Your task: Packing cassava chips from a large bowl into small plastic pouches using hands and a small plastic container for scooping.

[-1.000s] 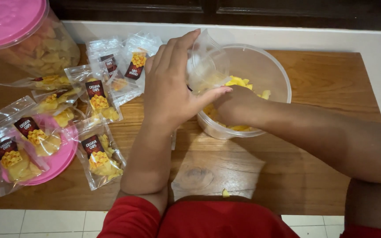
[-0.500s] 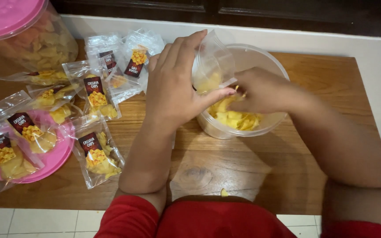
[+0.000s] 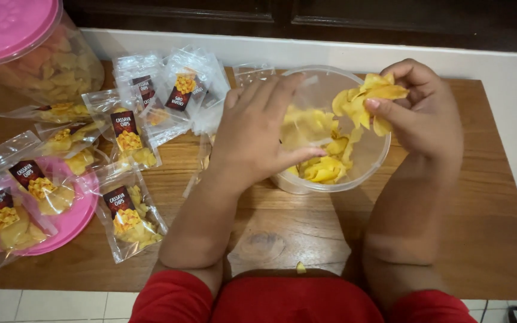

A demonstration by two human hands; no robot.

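My left hand (image 3: 257, 134) holds a small clear plastic bag (image 3: 303, 122) open at the left side of a clear round tub (image 3: 373, 160). Yellow chips (image 3: 324, 168) lie in the bottom of the tub. My right hand (image 3: 423, 113) is raised over the tub's right rim, fingers closed on a bunch of yellow chips (image 3: 366, 98). The bunch hangs just right of the bag's mouth. Some chips show through the bag's film.
Several filled, labelled chip bags (image 3: 128, 209) lie across the left of the wooden table (image 3: 486, 239), some on a pink lid (image 3: 70, 218). A big pink-lidded jar of chips (image 3: 28, 51) stands at the back left. One chip crumb (image 3: 300, 267) lies near the front edge.
My right hand has come up out of the tub with a bunch of chips and moved right of the bag. My left hand still holds the bag open.
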